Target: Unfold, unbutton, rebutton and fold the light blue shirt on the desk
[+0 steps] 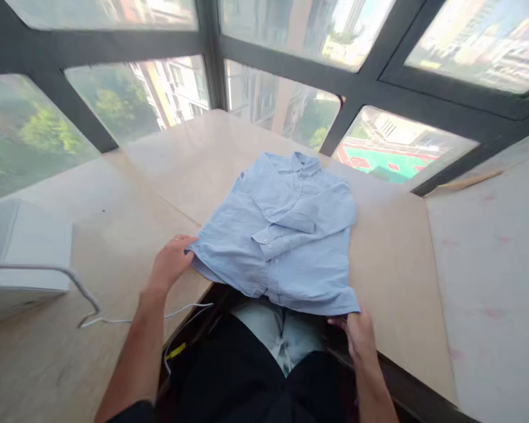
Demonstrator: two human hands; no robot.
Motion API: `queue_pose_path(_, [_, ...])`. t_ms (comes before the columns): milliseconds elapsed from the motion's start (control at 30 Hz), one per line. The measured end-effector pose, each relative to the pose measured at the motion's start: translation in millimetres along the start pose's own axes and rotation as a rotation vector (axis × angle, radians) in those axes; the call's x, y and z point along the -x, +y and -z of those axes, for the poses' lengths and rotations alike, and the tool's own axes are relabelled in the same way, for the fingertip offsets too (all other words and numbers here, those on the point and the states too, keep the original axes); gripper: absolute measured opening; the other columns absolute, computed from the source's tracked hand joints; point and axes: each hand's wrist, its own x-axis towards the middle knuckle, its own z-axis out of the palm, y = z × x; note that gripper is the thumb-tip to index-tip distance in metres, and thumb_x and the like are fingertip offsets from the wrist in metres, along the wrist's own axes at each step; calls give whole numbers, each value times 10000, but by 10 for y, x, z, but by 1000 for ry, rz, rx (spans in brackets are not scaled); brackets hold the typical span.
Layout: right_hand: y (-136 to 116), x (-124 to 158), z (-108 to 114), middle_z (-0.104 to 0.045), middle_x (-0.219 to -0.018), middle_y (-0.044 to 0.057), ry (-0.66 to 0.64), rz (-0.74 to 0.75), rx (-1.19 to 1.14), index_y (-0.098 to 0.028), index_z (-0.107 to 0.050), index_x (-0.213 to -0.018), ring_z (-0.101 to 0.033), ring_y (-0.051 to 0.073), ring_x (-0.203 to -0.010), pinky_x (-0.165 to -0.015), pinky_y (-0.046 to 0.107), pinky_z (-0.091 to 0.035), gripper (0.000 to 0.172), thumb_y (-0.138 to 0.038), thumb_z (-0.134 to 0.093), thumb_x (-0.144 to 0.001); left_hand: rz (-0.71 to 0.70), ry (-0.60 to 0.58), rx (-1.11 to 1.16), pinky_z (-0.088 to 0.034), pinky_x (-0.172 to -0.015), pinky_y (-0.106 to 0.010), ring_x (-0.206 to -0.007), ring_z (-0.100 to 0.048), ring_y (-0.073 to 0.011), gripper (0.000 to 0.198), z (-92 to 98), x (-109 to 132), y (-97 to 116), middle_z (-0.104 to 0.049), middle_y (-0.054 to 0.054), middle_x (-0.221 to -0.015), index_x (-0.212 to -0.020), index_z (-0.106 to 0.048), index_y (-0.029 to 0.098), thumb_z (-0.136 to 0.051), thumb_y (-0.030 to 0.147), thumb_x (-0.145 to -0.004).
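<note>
A light blue button-up shirt (pixel 242 235) lies spread on the pale countertop (pixel 397 276), collar toward the windows. Both sleeves are folded inward across its front, cuffs near the middle. My left hand (pixel 173 261) pinches the hem's left corner between thumb and fingers. At the opposite hem corner, my right hand (pixel 357 332) is closed on the cloth, with part of its fingers beneath the fabric. The hem between my hands hangs a little past the counter's front edge, over my lap.
A white box (pixel 39 247) stands at the left, with a white cable (pixel 88 294) running across the counter and over its edge. Grey-framed windows (pixel 214 70) rise behind. A pale wall (pixel 489 282) borders the right side.
</note>
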Motion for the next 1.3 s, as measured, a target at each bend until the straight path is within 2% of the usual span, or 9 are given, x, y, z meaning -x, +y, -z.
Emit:
queue_pose_path(200, [98, -62, 187, -574, -449, 16, 19, 178, 338, -149, -631, -644, -547, 168, -424, -420, 260, -414, 268, -416, -614, -652, 120, 199, 24, -506, -927, -319, -991, -679, -238, 458, -68, -31, 91, -738, -96, -1076, -1062, -756, 141, -418, 98, -756])
queue_pose_path(367, [20, -47, 331, -598, -454, 46, 118, 317, 575, -91, -733, -836, -539, 187, -424, -455, 280, -405, 383, -388, -534, -698, 276, 319, -1, -522, -888, -370, -945, -689, -277, 451, -116, -28, 70, -746, -129, -1044, -1053, -767, 131, -419, 90, -767])
queue_pose_path(500, [21, -3, 290, -715, -652, 127, 245, 373, 589, -45, -728, -1070, -582, 212, -479, -471, 294, -425, 550, -385, -531, -684, 355, 347, 16, -524, -896, -378, -962, -685, -283, 437, -174, -19, 97, -748, -130, -1033, -1020, -775, 130, -436, 79, -748])
queue_pose_path(700, [151, -1, 269, -741, -991, 207, 420, 564, 614, -80, -739, -1024, -688, 322, -880, -728, 365, -512, 484, -379, -482, -745, 421, 358, 58, -511, -945, -389, -1018, -668, -291, 457, -171, 40, 193, -729, -133, -1087, -1023, -769, 121, -438, 74, -712])
queue_pose_path(800, [188, -14, 364, -735, -1045, 197, 325, 577, 662, -96, -724, -1083, -690, 318, -939, -779, 365, -518, 494, -404, -488, -777, 403, 228, 135, -507, -961, -369, -1032, -668, -273, 488, -122, 66, 169, -727, -106, -1109, -1055, -759, 147, -439, 83, -692])
queue_pose_path(933, [144, -15, 627, -757, -947, 123, -44, 512, 763, -134, -679, -1197, -705, 254, -821, -709, 322, -540, 534, -418, -517, -775, 404, 57, 320, -526, -924, -322, -967, -691, -226, 519, -31, 101, 109, -754, -48, -1019, -1032, -751, 186, -417, 86, -648])
queue_pose_path(1067, [-32, 29, 931, -733, -810, 53, -388, 463, 836, -134, -645, -1245, -665, 176, -646, -652, 282, -546, 557, -419, -533, -779, 335, 157, 257, -496, -985, -379, -1025, -667, -251, 411, 45, 124, 203, -746, -71, -1005, -915, -744, 175, -408, 128, -683])
queue_pose_path(1200, [-302, 70, 937, -727, -858, 74, -141, 579, 830, -154, -659, -1189, -661, 176, -658, -640, 296, -550, 460, -391, -492, -833, 137, 303, 149, -464, -1025, -427, -1085, -628, -279, 358, -12, 44, 483, -711, -129, -1084, -1011, -701, 138, -430, 238, -801])
queue_pose_path(1300, [-454, 36, 561, -716, -1020, 123, 0, 792, 766, -163, -645, -1181, -678, 217, -831, -773, 365, -562, 413, -421, -482, -904, -6, 268, 153, -442, -1053, -425, -1167, -588, -273, 397, -191, -135, 737, -673, -141, -1185, -1152, -641, 134, -444, 348, -881])
